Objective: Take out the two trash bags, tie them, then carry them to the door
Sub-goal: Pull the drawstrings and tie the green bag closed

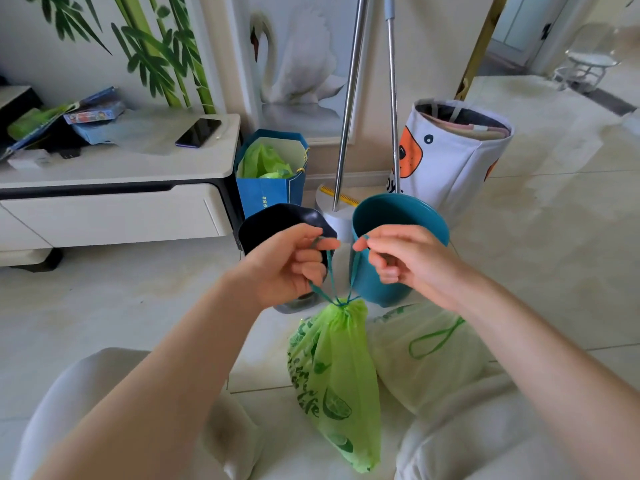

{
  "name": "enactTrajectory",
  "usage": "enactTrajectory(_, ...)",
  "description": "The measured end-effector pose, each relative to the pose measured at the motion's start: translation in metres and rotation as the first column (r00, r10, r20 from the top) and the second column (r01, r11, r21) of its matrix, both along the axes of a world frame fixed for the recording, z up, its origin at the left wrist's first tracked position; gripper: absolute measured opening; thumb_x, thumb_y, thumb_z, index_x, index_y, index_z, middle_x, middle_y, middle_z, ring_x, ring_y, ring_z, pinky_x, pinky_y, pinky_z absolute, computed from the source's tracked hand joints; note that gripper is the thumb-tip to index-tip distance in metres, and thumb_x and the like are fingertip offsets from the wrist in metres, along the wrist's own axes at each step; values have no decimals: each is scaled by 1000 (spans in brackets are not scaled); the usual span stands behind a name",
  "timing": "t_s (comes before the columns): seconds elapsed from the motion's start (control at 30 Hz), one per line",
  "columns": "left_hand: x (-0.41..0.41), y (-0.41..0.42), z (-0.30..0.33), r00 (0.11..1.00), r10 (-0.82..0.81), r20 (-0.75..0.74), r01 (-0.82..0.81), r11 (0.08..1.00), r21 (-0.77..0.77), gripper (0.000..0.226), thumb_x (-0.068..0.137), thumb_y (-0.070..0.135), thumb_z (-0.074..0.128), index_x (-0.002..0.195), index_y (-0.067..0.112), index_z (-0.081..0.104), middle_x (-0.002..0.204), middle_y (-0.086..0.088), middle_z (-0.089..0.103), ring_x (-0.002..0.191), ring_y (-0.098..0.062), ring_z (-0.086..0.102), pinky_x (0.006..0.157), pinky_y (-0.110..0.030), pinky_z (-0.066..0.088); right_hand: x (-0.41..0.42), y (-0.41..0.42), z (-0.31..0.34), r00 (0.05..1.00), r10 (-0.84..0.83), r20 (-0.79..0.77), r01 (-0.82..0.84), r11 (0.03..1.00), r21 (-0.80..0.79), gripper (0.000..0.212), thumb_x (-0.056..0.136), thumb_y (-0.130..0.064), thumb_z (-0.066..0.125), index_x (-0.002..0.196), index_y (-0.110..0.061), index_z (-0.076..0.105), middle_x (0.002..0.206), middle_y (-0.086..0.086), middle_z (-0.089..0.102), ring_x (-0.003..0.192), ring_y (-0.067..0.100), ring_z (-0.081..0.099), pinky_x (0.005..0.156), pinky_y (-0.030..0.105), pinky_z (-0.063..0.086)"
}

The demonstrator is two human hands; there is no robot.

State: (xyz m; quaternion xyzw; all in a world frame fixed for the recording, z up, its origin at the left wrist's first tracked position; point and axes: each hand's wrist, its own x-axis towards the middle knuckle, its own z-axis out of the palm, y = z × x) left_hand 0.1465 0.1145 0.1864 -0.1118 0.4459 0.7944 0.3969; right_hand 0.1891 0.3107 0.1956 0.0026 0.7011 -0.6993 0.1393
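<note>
Both bags are out of the bins: your left hand and right hand fingers pinch the drawstring of the green bag hanging below them, the pale bag beside it unknotted, carrying still ahead.

Bright soft daylight, perhaps from right, wide-angle edge bending, mild softness

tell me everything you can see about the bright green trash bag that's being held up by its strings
The green trash bag is thin, translucent plastic printed with darker green lettering and lime slices. Its mouth is cinched shut by a teal drawstring. It hangs slightly tilted between the person's knees, bottom near the floor. The left hand and right hand each pinch one drawstring end, pulling apart.
</note>
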Motion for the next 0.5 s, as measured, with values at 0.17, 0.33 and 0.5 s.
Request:
enactTrajectory(0.17,2,26,-5,981,-181,-75,164,968,-191,41,96,34,45,75,6,67,55,2,40,41,-6,32,30,-12,21,0,-2,10,997,51,-53,-52,999,-17,22,96,-7,47,94,6,64,58,7,49,53,17,33,50,27,24)
enactTrajectory(0.33,1,35,-7,986,-59,-159,45,995,-93,33,97,35,43,97,9,64,78,-2,59,54,-11,46,36,-16,33,-1,4,12,994,95,-48,-96,995,-24,29,87,-18,55,104,4,64,69,8,62,59,20,51,55,28,40)
enactTrajectory(0.5,0,35,-12,969,158,-192,-147,987,69,37,95,31,46,116,5,63,100,-6,70,90,-20,65,71,-28,56,4,4,1,985,170,-32,-165,979,117,20,96,-12,51,100,-3,69,90,16,72,89,33,67,91,43,52)
